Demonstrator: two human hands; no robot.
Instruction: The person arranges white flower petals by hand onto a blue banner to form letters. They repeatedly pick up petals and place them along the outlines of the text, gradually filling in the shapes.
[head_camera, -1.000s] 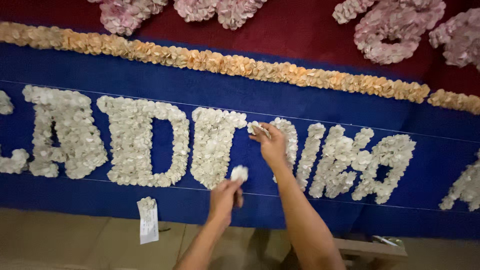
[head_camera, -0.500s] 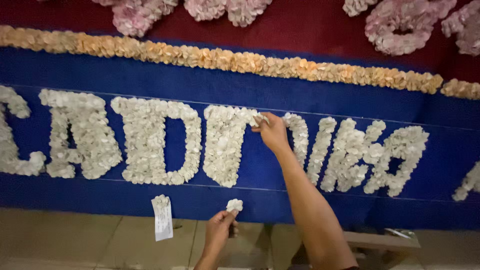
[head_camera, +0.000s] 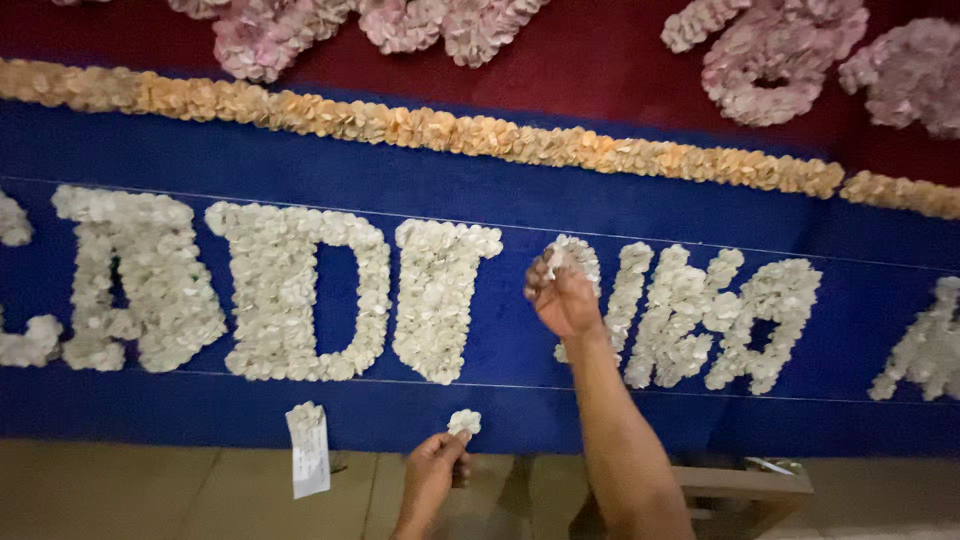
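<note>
Blue cloth (head_camera: 620, 205) fills the head view, crossed by a band of orange paper flowers (head_camera: 480, 135), with dark red cloth and pink flower shapes (head_camera: 770, 60) above. White paper-flower letters (head_camera: 300, 295) run across the blue, narrow gaps between them. The right hand (head_camera: 565, 295) is closed on a small white flower (head_camera: 553, 262) at the top of a half-built letter. The left hand (head_camera: 432, 470), at the blue cloth's lower edge, pinches another white flower (head_camera: 464, 421). A paper slip (head_camera: 309, 455) hangs nearby to the left.
</note>
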